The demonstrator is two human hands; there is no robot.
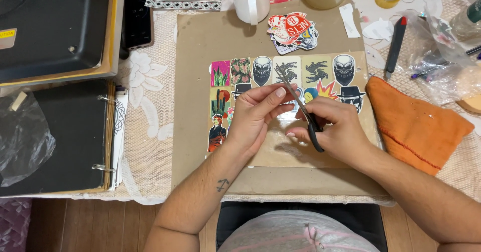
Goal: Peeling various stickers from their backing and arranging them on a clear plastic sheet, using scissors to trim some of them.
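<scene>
Right hand [333, 129] grips scissors [300, 106]; left hand [255, 116] fingers [268, 95] pinch the sticker sheet [280, 71] on the tabletop [150, 147].

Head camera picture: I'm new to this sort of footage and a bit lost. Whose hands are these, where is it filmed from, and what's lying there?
One camera, worn on a person's head, looks down at their own bare hands. The left hand holds a small cut-out piece, too hidden to identify. The right hand works black-handled scissors. Beneath lie a printed sticker sheet on brown cardboard, a pile of cut stickers, a white mug, an orange cloth and a black ring binder.
</scene>
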